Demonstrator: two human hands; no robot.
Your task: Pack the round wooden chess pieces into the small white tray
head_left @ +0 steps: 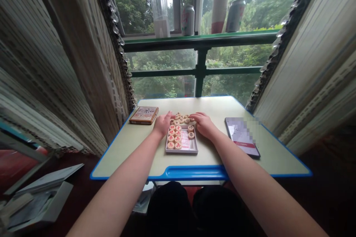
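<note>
A shallow white box [182,152] lies near the table's front middle. Round wooden Chinese chess pieces with red characters [178,133] fill two columns on its left side. Two dark-lettered pieces [191,135] sit along its right side, and red lines show on the box floor between. Just beyond the box, loose chess pieces [181,120] are gathered in a heap. My left hand [162,123] is at the heap's left edge, fingers stretched out. From the right, my right hand [204,123] reaches its extended fingers to the heap's edge, apparently touching a piece.
A brown printed box lid [144,115] lies at the table's left, and a tablet [242,137] at its right. The table [125,159] has a blue rim. Cans [188,20] and stacked cups stand on the window ledge. Curtains hang on both sides.
</note>
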